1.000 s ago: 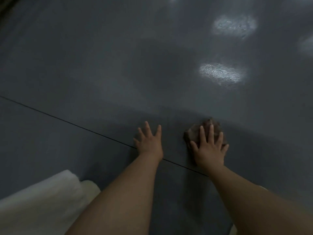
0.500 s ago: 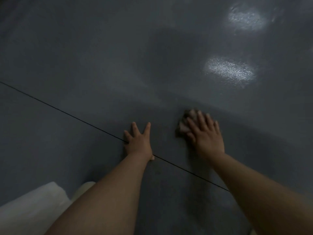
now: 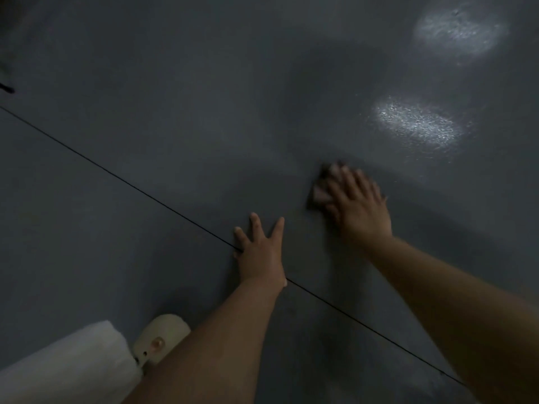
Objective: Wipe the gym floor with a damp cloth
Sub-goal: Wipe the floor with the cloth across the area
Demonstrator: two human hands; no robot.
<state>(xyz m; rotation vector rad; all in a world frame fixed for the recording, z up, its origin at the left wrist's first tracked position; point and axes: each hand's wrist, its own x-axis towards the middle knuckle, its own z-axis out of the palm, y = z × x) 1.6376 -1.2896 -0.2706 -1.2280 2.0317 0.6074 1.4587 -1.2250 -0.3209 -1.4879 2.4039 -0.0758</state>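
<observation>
The dark grey gym floor fills the view, crossed by a thin black seam running from upper left to lower right. My right hand lies flat on a small brownish cloth, fingers straight and pressing it to the floor; only the cloth's left edge shows past my fingers. My left hand rests flat on the floor with fingers spread, right on the seam, a short way left of and nearer than the cloth.
A white trouser leg and a pale shoe sit at the bottom left. Two bright light reflections shine on the floor at the upper right. A dark object edge shows at the far left.
My right hand has slid the cloth farther forward and its fingers now point up and to the left. My left hand stays planted on the seam.
</observation>
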